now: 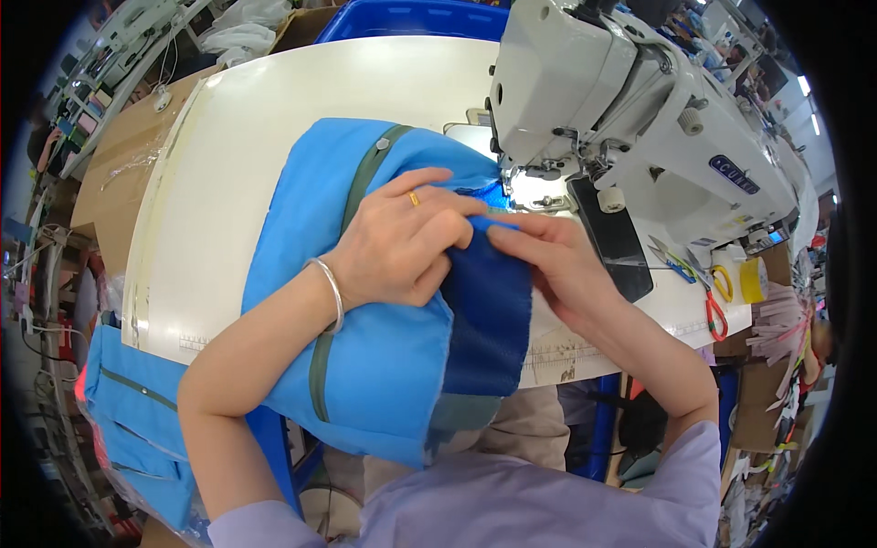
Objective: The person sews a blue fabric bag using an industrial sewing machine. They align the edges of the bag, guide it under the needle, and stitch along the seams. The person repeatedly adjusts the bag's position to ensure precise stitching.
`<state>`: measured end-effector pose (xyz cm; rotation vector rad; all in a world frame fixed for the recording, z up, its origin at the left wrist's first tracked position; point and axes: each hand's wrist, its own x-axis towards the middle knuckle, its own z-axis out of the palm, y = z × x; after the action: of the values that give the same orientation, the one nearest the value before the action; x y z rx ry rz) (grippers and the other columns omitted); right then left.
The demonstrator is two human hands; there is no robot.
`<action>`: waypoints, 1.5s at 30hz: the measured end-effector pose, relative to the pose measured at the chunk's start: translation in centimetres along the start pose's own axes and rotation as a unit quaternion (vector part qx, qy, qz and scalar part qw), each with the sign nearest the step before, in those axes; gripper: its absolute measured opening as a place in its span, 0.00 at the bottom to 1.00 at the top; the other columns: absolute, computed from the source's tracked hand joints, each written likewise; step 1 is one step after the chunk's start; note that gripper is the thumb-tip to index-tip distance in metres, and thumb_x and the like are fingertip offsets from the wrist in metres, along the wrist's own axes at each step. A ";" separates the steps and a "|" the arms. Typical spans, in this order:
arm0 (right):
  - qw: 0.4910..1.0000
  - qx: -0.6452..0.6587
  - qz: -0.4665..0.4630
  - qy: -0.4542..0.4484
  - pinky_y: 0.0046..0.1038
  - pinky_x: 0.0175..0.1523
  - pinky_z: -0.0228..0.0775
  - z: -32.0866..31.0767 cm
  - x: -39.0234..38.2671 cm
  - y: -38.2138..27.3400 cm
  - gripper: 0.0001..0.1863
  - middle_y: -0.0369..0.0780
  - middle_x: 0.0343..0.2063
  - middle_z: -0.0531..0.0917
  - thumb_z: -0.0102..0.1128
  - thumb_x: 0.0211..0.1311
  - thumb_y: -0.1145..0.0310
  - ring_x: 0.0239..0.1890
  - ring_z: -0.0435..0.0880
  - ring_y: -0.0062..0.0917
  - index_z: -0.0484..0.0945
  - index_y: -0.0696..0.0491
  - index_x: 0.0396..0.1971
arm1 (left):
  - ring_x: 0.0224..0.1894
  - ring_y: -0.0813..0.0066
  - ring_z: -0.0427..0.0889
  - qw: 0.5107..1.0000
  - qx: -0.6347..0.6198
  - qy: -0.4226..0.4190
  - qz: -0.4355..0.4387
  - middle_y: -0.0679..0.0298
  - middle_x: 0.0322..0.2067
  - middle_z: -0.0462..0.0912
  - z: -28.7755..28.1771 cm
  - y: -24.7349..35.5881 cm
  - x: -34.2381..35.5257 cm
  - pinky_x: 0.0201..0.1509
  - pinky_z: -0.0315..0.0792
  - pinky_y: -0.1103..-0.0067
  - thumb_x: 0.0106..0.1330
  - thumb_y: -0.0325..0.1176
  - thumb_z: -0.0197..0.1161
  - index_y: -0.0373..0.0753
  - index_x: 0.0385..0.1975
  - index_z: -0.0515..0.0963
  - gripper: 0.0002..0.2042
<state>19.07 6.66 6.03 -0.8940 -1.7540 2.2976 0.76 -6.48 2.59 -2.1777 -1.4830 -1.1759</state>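
Pinching a navy layer of the cloth, the person's right hand closes thumb against fingers; the left hand curls on the light blue cloth, its grip unclear. The cloth lies on a white table, reaching the needle area, its near end overhanging. A sewing machine looms just beyond the hands. Rightward sit a black phone, red-handled scissors and a yellow roll; behind, a blue bin.
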 end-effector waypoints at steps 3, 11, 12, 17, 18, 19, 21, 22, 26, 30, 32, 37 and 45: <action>0.983 -0.105 -0.148 0.025 0.14 0.36 0.73 -1.6 0.0 1.0 0.15 0.37 0.36 0.88 0.65 0.69 0.72 0.35 0.84 0.12 0.84 0.60 0.53 | 0.43 0.58 0.86 0.990 -0.070 -0.035 -0.119 0.56 0.45 0.87 -0.5 0.7 0.5 0.62 0.74 0.61 0.55 0.20 0.58 0.36 0.42 0.77 0.14; 0.977 -0.130 -0.171 0.001 0.15 0.35 0.75 -3.0 0.0 1.4 0.17 0.37 0.35 0.88 0.68 0.68 0.70 0.34 0.84 0.12 0.83 0.61 0.53 | 0.40 0.76 0.82 0.922 -0.191 -0.081 -0.328 0.63 0.37 0.87 -0.2 0.7 1.4 0.49 0.73 0.80 0.70 0.33 0.65 0.34 0.44 0.84 0.10; 0.980 -0.125 -0.156 -0.002 0.16 0.35 0.75 -3.0 -0.2 1.2 0.16 0.37 0.35 0.88 0.68 0.68 0.70 0.34 0.84 0.12 0.83 0.61 0.53 | 0.39 0.80 0.81 0.905 -0.232 -0.055 -0.353 0.65 0.36 0.87 -0.3 0.5 1.5 0.47 0.72 0.82 0.70 0.33 0.65 0.34 0.43 0.85 0.10; 0.990 -0.056 -0.117 -0.050 0.16 0.35 0.73 -2.5 -0.3 0.5 0.16 0.35 0.34 0.88 0.67 0.69 0.68 0.31 0.83 0.12 0.84 0.59 0.52 | 0.39 0.85 0.78 0.850 -0.314 -0.125 -0.404 0.69 0.33 0.84 -1.8 -0.3 3.6 0.45 0.71 0.84 0.72 0.35 0.64 0.31 0.39 0.84 0.11; 0.989 -0.051 -0.131 -0.044 0.16 0.34 0.72 -2.5 -0.1 0.6 0.14 0.32 0.32 0.86 0.66 0.70 0.67 0.30 0.81 0.11 0.85 0.59 0.49 | 0.39 0.85 0.77 0.841 -0.334 -0.140 -0.403 0.69 0.33 0.84 -1.9 -0.6 4.2 0.44 0.71 0.84 0.72 0.35 0.64 0.31 0.38 0.83 0.11; 0.988 -0.054 -0.138 -0.052 0.16 0.34 0.72 -2.5 0.1 0.9 0.13 0.32 0.31 0.86 0.66 0.70 0.66 0.30 0.80 0.10 0.85 0.59 0.48 | 0.38 0.85 0.77 0.841 -0.321 -0.154 -0.407 0.69 0.33 0.84 -2.1 -0.5 4.6 0.44 0.71 0.84 0.72 0.35 0.63 0.30 0.38 0.83 0.11; 0.984 -0.063 -0.156 -0.057 0.17 0.34 0.71 -3.1 0.0 1.5 0.12 0.30 0.29 0.84 0.66 0.71 0.66 0.29 0.79 0.09 0.86 0.59 0.45 | 0.37 0.85 0.77 0.846 -0.297 -0.181 -0.404 0.69 0.32 0.84 -2.0 0.0 5.4 0.43 0.71 0.83 0.73 0.35 0.63 0.30 0.37 0.83 0.12; 0.985 -0.051 -0.155 -0.056 0.17 0.33 0.70 -3.0 -0.3 1.3 0.12 0.28 0.28 0.82 0.65 0.72 0.65 0.29 0.77 0.08 0.86 0.59 0.42 | 0.36 0.85 0.76 0.853 -0.285 -0.172 -0.401 0.69 0.31 0.83 -1.4 0.0 4.9 0.41 0.71 0.82 0.73 0.35 0.63 0.31 0.36 0.83 0.12; 0.828 -0.353 -0.425 0.092 0.26 0.34 0.79 -3.3 -2.6 0.4 0.08 0.44 0.32 0.88 0.69 0.64 0.69 0.30 0.87 0.28 0.87 0.56 0.39 | 0.32 0.79 0.77 0.888 -0.204 -0.130 -0.391 0.64 0.27 0.83 0.5 0.7 3.4 0.37 0.69 0.79 0.70 0.34 0.63 0.32 0.33 0.83 0.10; 0.748 -0.387 -0.538 0.020 0.25 0.31 0.78 -2.2 -7.5 -3.0 0.10 0.42 0.32 0.89 0.71 0.55 0.75 0.28 0.87 0.29 0.87 0.57 0.39 | 0.26 0.61 0.82 0.936 -0.135 -0.108 -0.307 0.58 0.22 0.84 0.8 0.3 2.3 0.33 0.72 0.69 0.63 0.37 0.68 0.37 0.27 0.85 0.10; 0.716 -0.393 -0.578 -0.003 0.24 0.32 0.79 -1.9 -8.8 -3.2 0.13 0.41 0.31 0.89 0.68 0.50 0.80 0.27 0.87 0.29 0.88 0.58 0.39 | 0.28 0.61 0.81 0.944 -0.126 -0.167 -0.255 0.59 0.23 0.84 0.4 0.0 2.0 0.40 0.71 0.70 0.62 0.36 0.68 0.37 0.26 0.84 0.09; 0.791 -0.370 -0.487 -0.033 0.24 0.28 0.76 -3.1 -12.4 -3.7 0.15 0.44 0.31 0.88 0.73 0.51 0.77 0.26 0.86 0.27 0.87 0.58 0.41 | 0.33 0.65 0.81 0.939 -0.140 -0.253 -0.186 0.63 0.27 0.85 -0.5 -0.7 2.4 0.50 0.68 0.72 0.60 0.33 0.67 0.38 0.27 0.82 0.06; 0.842 -0.277 -0.451 -0.108 0.23 0.34 0.77 0.1 -12.1 -3.8 0.15 0.42 0.33 0.89 0.72 0.57 0.73 0.31 0.86 0.22 0.86 0.59 0.45 | 0.31 0.68 0.73 0.941 -0.143 -0.209 -0.225 0.63 0.25 0.81 0.0 -0.4 2.1 0.49 0.66 0.74 0.62 0.35 0.63 0.36 0.26 0.79 0.09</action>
<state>27.92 2.60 14.12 0.2145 -2.2818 1.3199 0.76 -4.91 4.07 -2.4744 -2.2050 -1.1611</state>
